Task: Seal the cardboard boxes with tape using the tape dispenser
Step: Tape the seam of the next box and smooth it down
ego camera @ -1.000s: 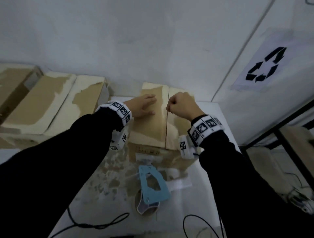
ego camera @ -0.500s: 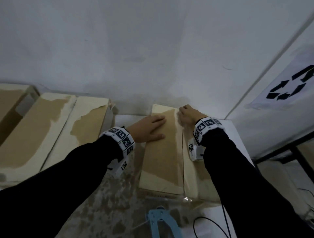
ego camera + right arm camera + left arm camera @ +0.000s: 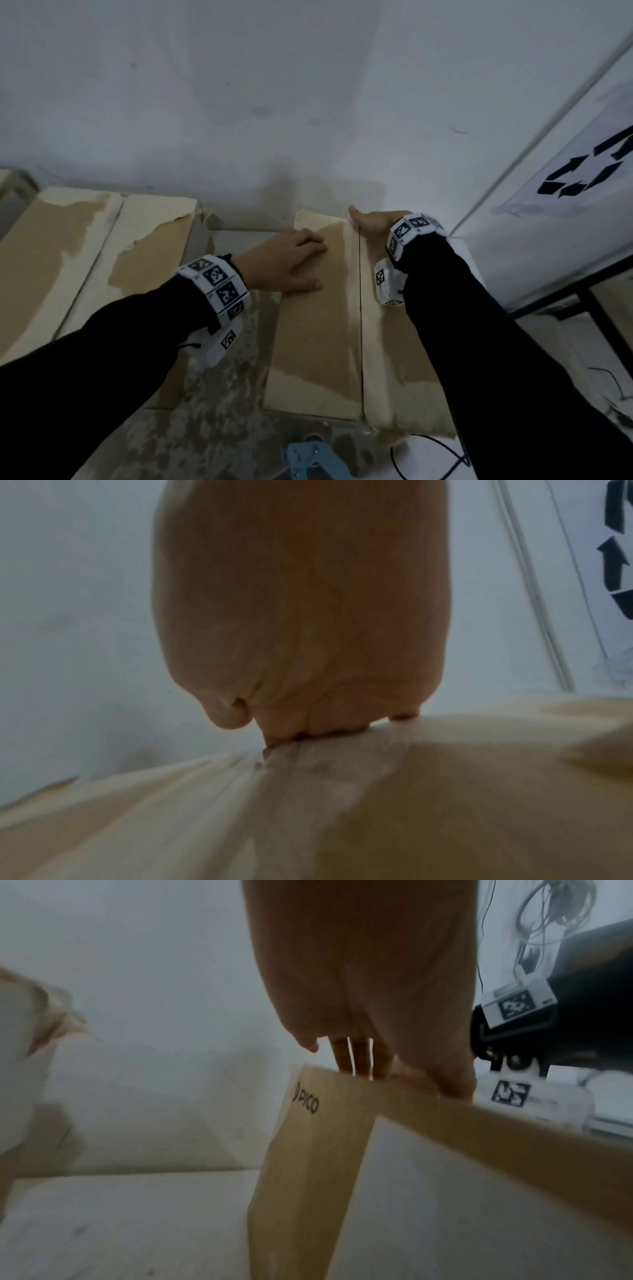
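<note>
A brown cardboard box (image 3: 318,329) stands in the middle of the table with both top flaps down and a thin seam between them. My left hand (image 3: 291,260) lies flat on the left flap, fingers straight; the left wrist view shows the left hand (image 3: 363,1053) on the top edge above the box side (image 3: 308,1164) printed "PICO". My right hand (image 3: 371,221) is at the far end of the seam with its fingers curled over the box's far edge; in the right wrist view the right hand (image 3: 301,718) hides its fingertips behind the flap (image 3: 342,804). The blue tape dispenser (image 3: 315,459) lies in front of the box, untouched.
Two more cardboard boxes (image 3: 68,260) (image 3: 154,246) with torn top paper stand to the left, against the white wall. A recycling sign (image 3: 582,171) hangs at the right above a black metal frame (image 3: 582,291). A black cable (image 3: 428,455) lies near the dispenser on the mottled table (image 3: 222,394).
My right hand went from the middle of the seam, where it was a fist, to the box's far edge. The left hand stayed on the left flap. The view came closer.
</note>
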